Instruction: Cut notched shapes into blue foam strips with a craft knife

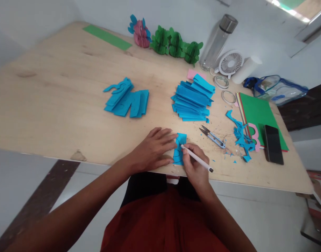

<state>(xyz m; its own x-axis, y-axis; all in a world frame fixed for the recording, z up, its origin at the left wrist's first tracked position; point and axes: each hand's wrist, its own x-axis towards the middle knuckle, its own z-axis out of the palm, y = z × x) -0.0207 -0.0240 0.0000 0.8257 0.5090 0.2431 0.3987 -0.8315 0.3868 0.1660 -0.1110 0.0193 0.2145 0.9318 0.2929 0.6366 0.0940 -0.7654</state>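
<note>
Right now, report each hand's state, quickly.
Left hand: open, palm down, touching the small blue paper rectangle.
Right hand: closed around the slim white pen, tip at that paper.

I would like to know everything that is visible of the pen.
The pen is slim and whitish, apparently smooth plastic, with a dark rear end. The right hand grips it near its tip. It slants, rear end toward the picture's lower right, tip at the blue paper on the table; whether the tip actually touches the paper cannot be told.
</note>
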